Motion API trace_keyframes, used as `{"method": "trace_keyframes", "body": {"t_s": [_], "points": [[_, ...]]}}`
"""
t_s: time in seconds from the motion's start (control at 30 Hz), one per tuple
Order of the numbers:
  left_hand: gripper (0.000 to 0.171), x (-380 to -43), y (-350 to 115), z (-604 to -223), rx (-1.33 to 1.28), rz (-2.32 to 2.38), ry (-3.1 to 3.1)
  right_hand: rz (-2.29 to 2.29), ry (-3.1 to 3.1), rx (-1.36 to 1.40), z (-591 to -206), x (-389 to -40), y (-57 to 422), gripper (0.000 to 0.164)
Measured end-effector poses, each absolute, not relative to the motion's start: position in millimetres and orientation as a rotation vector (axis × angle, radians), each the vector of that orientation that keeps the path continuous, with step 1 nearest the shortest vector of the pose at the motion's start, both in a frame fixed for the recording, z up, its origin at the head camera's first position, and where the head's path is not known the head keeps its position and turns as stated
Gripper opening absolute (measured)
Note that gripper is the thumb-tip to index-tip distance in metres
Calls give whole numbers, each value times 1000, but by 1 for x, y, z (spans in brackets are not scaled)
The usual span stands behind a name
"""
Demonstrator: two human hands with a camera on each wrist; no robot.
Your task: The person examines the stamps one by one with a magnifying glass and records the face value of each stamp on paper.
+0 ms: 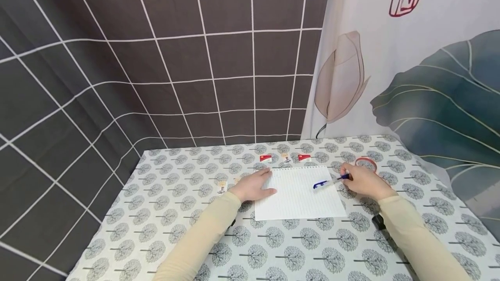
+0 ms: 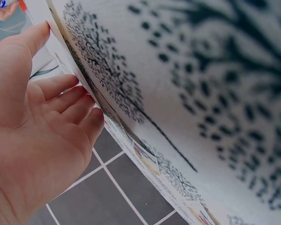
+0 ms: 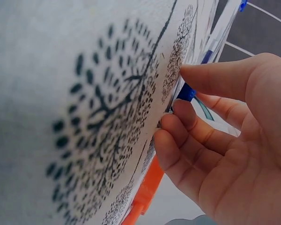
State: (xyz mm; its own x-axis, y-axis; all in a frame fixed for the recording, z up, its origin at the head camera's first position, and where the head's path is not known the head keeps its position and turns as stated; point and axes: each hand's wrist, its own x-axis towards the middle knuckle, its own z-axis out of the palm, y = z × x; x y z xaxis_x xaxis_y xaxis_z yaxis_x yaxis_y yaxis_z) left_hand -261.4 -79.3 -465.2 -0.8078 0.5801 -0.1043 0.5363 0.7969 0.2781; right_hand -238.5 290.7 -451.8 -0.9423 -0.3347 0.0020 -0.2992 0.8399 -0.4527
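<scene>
A lined sheet of paper with a perforated top edge lies on the patterned tablecloth. My left hand rests on its left edge, fingers fairly straight and thumb spread; the left wrist view shows the palm side of this hand, holding nothing. To the right of the sheet, my right hand pinches one blue end of a clear-and-blue pen. The pen's other blue end points left over the paper. In the right wrist view, thumb and fingers of that hand close on the pen's blue end.
Behind the right hand lies a red-orange ring-shaped object, partly hidden. Two small red-and-white cards and a small picture card lie beyond the paper. Another picture card is left of the left hand. A dark grid curtain hangs behind.
</scene>
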Motion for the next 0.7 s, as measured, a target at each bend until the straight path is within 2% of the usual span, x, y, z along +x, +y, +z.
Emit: {"method": "trace_keyframes", "body": {"t_s": [0.4,0.7], "points": [[74,-261,-78,-464,884,337,2801,-864,2961,-437,-456,-236,297,14],[73,-261,-79,-464,887,347,2796,-957,3042,-528,-451,-238,290,13]]}}
